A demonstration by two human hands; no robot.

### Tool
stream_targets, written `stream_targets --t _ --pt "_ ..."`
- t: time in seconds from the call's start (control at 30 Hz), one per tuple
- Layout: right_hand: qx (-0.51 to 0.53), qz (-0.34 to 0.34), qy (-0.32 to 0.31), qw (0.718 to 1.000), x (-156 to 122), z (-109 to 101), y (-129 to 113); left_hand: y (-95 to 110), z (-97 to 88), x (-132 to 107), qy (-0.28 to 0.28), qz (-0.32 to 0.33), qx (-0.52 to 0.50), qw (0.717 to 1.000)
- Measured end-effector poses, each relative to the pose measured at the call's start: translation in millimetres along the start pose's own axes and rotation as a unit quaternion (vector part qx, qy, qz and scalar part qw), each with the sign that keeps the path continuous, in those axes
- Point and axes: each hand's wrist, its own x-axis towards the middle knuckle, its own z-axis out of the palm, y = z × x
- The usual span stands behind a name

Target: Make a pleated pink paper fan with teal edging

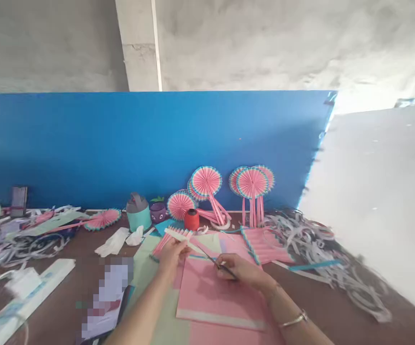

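My left hand (172, 257) is closed on a pleated pink paper (163, 244) with a pale strip along its edge. In my right hand (239, 269) is a pair of scissors (210, 256), its thin blades pointing up and left towards the left hand's paper. Below both hands lies a flat pink paper sheet (222, 299) with a white band along its near edge. Another pleated pink piece (267, 244) with blue edging rests to the right of my right hand. My fingers partly cover the scissors' handles.
Round pink fans (206, 180) lean on the blue partition (157, 139). A red thread spool (191, 220), a purple cup (157, 212) and a teal container (138, 215) stand at the back. Paper strips (318, 244) heap at right; a phone (109, 302) and power strip (38, 292) lie left.
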Motion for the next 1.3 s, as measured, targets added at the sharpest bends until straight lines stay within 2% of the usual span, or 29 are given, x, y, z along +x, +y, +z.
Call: stream_targets --t 0.33,1.07,1.3 --pt "-0.025 0.029 -0.005 0.999 -8.6 2.3 -12.6 0.1 -2.9 -3.7 -0.008 0.001 0.009 1.0" --pt "-0.05 0.031 0.002 0.998 -0.6 -2.9 3.7 -0.1 -3.8 -3.5 -0.002 0.001 0.012 1.0" --pt "-0.057 0.033 0.01 0.998 -0.9 -2.2 1.3 2.1 -2.7 -4.3 -0.004 0.002 0.016 1.0"
